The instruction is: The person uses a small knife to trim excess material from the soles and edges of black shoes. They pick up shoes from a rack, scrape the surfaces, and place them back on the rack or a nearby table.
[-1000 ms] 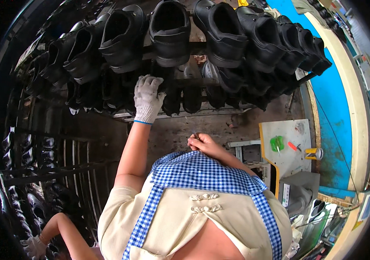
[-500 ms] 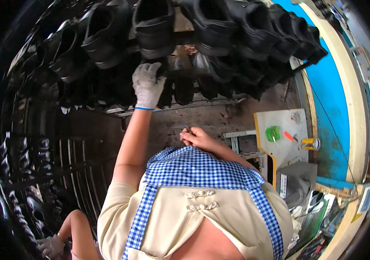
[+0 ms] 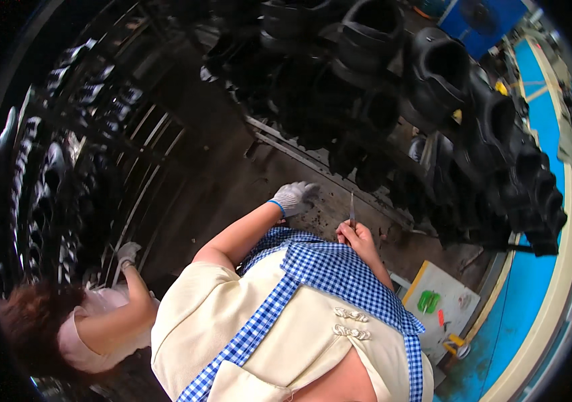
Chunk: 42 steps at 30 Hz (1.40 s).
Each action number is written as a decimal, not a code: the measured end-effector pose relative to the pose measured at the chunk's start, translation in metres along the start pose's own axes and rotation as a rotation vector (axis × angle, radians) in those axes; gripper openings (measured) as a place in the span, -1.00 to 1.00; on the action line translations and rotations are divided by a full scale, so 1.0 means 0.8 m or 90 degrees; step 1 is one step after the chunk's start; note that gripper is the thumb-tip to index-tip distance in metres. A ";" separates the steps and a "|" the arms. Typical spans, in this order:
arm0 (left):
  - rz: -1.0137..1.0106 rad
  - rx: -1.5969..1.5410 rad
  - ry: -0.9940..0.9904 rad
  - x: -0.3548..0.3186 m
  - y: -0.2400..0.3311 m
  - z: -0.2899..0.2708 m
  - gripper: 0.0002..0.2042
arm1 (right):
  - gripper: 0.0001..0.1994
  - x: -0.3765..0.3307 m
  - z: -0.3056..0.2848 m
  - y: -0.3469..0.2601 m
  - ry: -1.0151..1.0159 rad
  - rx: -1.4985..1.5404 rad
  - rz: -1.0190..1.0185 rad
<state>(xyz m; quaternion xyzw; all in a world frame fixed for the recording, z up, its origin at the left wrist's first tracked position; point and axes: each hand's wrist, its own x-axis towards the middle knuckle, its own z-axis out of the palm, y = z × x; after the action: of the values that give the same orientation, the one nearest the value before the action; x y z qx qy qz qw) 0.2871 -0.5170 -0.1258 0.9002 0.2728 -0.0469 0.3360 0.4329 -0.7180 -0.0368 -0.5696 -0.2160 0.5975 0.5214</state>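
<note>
My left hand (image 3: pixel 292 198), in a white knit glove with a blue cuff, is in front of my checked apron (image 3: pixel 339 271). Its fingers look loosely stretched and slightly blurred, and I see nothing held in them. To its right, my bare right hand (image 3: pixel 358 238) is closed around a thin, pointed metal tool (image 3: pixel 352 209), its tip upward. Whether this is a pair of tweezers or a blade I cannot tell. Beyond both hands, black shoes (image 3: pixel 435 70) stand in rows on a rack, its lower tiers in deep shadow.
On the left, a co-worker (image 3: pixel 108 321) with a gloved hand (image 3: pixel 128 252) is beside another rack of shoes (image 3: pixel 54 167). At lower right a white tabletop (image 3: pixel 448 295) bears a green object (image 3: pixel 428 301) and a yellow roll (image 3: pixel 457 346). A blue strip (image 3: pixel 510 328) runs along the right.
My left hand has come away from the shoes on the rack, down toward my apron. The view has turned left, showing more of the co-worker. The tool in my right hand now shows clearly.
</note>
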 end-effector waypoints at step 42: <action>-0.303 0.149 0.282 0.270 -0.292 -0.221 -0.56 | -0.78 0.027 0.053 0.001 0.270 -0.048 0.125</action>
<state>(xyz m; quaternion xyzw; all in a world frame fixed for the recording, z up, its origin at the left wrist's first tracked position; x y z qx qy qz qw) 0.3305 -0.1598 -0.1828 0.8322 0.5341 0.0419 0.1428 0.3984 -0.6852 -0.0364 -0.7195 -0.0677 0.5039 0.4731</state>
